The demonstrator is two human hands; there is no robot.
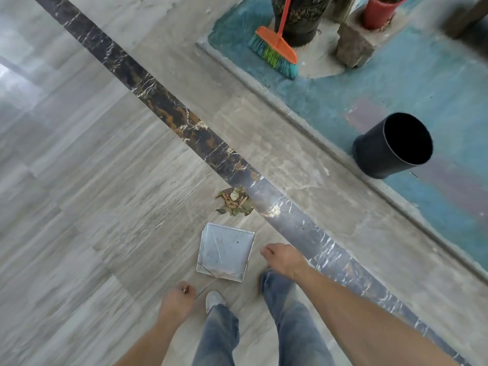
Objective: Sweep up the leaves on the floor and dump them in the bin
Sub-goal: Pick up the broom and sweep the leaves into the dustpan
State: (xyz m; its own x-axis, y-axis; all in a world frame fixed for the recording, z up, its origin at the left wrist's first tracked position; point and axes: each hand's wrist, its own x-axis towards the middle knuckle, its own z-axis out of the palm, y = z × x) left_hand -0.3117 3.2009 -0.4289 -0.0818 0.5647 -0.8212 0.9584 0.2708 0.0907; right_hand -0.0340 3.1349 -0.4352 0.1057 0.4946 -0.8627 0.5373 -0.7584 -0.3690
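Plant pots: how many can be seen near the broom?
2. A dark patterned pot stands behind the broom; a red pot is to its right. More may be hidden beyond the top edge.

Grey wood-grain tile floor (92, 180), crossed diagonally by a dark veined marble strip (169, 108). Raised teal-painted concrete platform (422, 83) bearing a large dark ornamented pot (303, 19), a red plastic flowerpot (380, 11) and a rough stone block (353, 47).

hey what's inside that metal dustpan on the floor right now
The metal dustpan holds no leaves: only bare scuffed metal and its thin wire handle across the near edge. The leaf pile sits on the floor just beyond it.
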